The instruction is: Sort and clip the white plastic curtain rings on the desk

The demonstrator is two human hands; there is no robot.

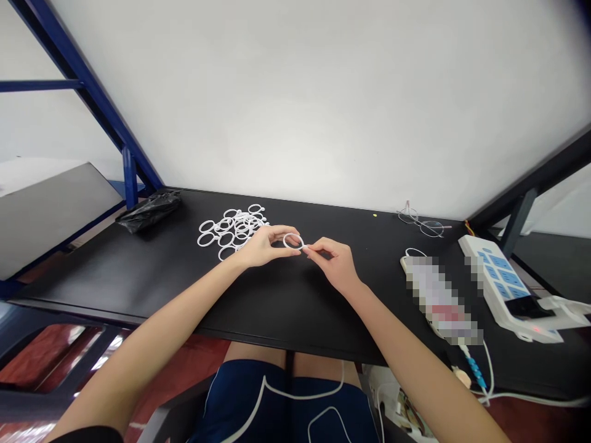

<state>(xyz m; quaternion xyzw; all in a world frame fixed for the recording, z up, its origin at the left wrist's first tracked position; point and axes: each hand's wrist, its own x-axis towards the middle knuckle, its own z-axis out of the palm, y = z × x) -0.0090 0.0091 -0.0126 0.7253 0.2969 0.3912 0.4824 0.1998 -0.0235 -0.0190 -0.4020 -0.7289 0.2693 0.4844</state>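
Note:
One white plastic ring (285, 237) with a small tab is held above the black table. The fingers and thumb of my left hand (268, 245) close on its left side. At its right edge, my right hand (333, 259) pinches the little tab between thumb and fingertips. Just left of my left hand lies a loose pile of similar white rings (225, 225), several of them overlapping. Part of that pile is hidden behind the left hand.
On the right are eyeglasses (422, 225), a phone (438, 295) on a charging cable, and a white power strip (496, 277). A black plastic bag (150, 210) lies at the back left. A light wall (295, 98) rises behind the black table (295, 307).

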